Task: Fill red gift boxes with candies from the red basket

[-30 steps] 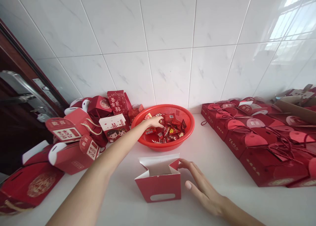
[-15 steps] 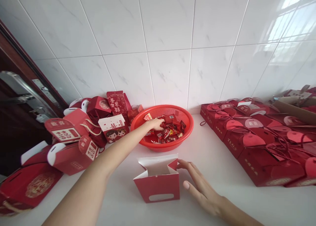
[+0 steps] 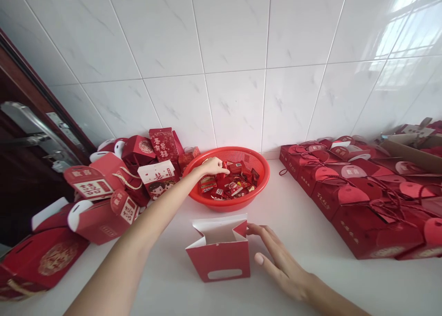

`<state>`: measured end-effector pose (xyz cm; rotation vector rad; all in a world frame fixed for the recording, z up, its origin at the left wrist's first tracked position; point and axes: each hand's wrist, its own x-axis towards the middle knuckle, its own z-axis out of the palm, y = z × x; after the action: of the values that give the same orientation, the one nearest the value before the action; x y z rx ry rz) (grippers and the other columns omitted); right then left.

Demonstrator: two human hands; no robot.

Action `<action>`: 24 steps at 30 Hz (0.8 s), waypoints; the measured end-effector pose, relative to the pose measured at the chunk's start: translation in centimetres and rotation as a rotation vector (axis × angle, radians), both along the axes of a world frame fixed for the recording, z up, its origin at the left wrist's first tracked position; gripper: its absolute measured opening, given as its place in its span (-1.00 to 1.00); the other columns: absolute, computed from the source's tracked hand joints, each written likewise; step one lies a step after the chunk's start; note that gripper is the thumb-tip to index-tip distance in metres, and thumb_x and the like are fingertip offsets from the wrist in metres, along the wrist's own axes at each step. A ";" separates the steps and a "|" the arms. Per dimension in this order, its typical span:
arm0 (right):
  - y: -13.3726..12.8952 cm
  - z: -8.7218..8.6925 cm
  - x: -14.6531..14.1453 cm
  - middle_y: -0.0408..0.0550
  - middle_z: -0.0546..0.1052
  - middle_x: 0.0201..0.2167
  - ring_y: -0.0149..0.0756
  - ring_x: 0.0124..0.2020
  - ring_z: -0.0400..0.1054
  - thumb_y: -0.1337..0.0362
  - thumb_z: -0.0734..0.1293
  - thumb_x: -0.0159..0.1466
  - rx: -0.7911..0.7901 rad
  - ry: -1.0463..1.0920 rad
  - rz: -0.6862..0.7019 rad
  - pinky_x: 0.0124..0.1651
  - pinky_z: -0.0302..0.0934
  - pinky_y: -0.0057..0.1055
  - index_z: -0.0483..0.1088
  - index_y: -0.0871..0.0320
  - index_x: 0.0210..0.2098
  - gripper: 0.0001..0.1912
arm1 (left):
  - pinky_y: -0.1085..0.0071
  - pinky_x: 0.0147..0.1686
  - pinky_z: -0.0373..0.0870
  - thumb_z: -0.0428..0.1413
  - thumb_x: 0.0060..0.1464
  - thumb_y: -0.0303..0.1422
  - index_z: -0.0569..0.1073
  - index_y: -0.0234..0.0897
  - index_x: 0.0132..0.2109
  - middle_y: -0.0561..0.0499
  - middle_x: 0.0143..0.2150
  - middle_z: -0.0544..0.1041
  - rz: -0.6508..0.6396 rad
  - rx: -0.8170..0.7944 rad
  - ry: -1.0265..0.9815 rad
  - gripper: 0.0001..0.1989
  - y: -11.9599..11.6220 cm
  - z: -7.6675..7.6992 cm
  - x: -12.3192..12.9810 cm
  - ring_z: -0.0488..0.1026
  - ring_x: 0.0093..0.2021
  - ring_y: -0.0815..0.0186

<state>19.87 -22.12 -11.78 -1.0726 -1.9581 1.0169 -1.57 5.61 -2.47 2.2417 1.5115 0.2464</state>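
Note:
Over the red plastic basket (image 3: 228, 205), my left hand (image 3: 213, 166) has its fingers closed on a small red candy (image 3: 225, 167). Wrapped candies (image 3: 236, 187) in mostly red packaging lie in the basket below it. Nearer to me stands a red paper box (image 3: 221, 258), upright, with its white-lined top open and an oval window in its front. My right hand (image 3: 281, 263) is beside the box on the right, fingers apart, with a fingertip at the box's upper right edge. It holds nothing.
Assorted red gift boxes (image 3: 100, 219) crowd the left side, with a patterned box (image 3: 160, 180) close to the basket. Closed red boxes (image 3: 345, 214) with cords stand in rows on the right. A brown carton (image 3: 414, 152) is behind them. White tiled wall (image 3: 235, 104) rises at the back.
My left hand has risen slightly and shifted a little left, now with a red candy showing in its fingers. My right hand and the open box stay put.

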 end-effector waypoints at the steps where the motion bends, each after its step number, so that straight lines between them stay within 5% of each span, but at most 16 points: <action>1: 0.0 0.1 0.0 0.13 0.29 0.23 -0.04 0.29 0.15 -0.09 0.06 0.44 0.002 0.004 -0.001 0.30 0.11 -0.01 0.01 0.00 0.39 -0.39 | 0.41 -0.48 0.22 0.29 -0.16 -0.16 0.22 -0.21 -0.60 0.11 -0.61 0.34 0.005 -0.016 -0.057 -0.59 0.0 0.1 -0.1 0.38 -0.49 0.30; 6: 0.0 0.4 -0.1 0.13 0.29 0.23 -0.04 0.30 0.15 -0.09 0.06 0.44 0.002 0.012 -0.006 0.32 0.10 0.01 0.06 0.01 0.37 -0.40 | 0.42 -0.36 0.41 0.16 -0.06 -0.34 0.41 -0.23 -0.31 0.09 -0.42 0.50 0.010 -0.085 -0.347 -0.87 -1.0 0.7 -0.8 0.49 -0.35 0.31; 10: 0.1 0.3 -0.1 0.14 0.32 0.22 -0.03 0.28 0.19 -0.11 0.04 0.44 -0.019 0.010 -0.041 0.30 0.13 0.02 0.06 0.02 0.37 -0.39 | 0.37 -0.17 0.50 0.08 0.00 -0.40 0.43 -0.23 0.04 -0.01 -0.13 0.59 0.027 -0.114 -0.504 -0.60 -2.2 0.8 -1.0 0.55 -0.15 0.27; 16: 1.1 0.2 0.4 0.11 0.41 0.18 -0.05 0.23 0.28 -0.09 0.09 0.44 0.025 0.085 -0.208 0.25 0.19 0.02 0.16 -0.01 0.29 -0.47 | 0.35 -0.12 0.52 0.28 0.01 -0.27 0.44 -0.25 0.06 -0.05 -0.08 0.62 0.053 -0.284 -0.852 -0.55 -3.6 0.7 -1.3 0.56 -0.09 0.23; 24: 9.3 7.0 -0.2 0.02 0.58 -0.11 -0.15 -0.09 0.47 -0.09 0.31 0.30 0.182 0.351 -0.466 -0.03 0.35 -0.19 0.35 0.07 -0.02 -0.58 | 0.36 -0.14 0.50 0.37 -0.05 -0.20 0.42 -0.32 0.08 -0.10 -0.12 0.64 -0.021 -0.157 -0.963 -0.42 -4.9 1.6 -0.2 0.59 -0.13 0.24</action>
<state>19.70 -12.81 -4.77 -1.0933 -1.4011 0.6978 -1.80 0.76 -0.91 1.5988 0.9215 0.9878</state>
